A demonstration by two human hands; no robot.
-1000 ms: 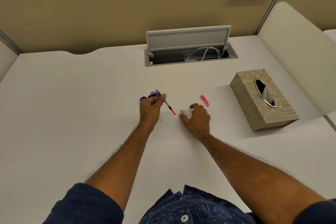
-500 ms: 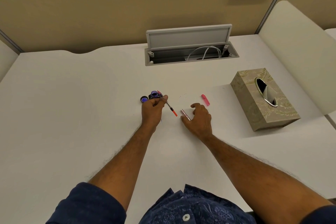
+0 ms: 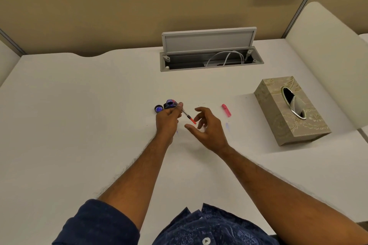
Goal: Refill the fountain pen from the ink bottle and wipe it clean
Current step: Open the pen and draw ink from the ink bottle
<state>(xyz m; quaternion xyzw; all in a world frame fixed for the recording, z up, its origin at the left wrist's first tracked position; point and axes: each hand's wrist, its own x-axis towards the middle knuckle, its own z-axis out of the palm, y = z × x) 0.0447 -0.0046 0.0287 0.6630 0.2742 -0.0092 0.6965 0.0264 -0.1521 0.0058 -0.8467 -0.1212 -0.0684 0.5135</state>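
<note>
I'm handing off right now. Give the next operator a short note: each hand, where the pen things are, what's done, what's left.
Left hand: fingers pinch the slim clear pen section with the orange end, its other end at the open dark ink bottle.
Right hand: open, empty, raised beside the orange end.
Round bottle cap lies left of the bottle; pink pen cap lies right of the hands; patterned beige tissue box stands far right.
Done: bottle uncapped, pen taken apart.
Left: confirm the fill (ink level unreadable), wipe with a tissue, reassemble, recap bottle. Small ink marks spot the white desk.
</note>
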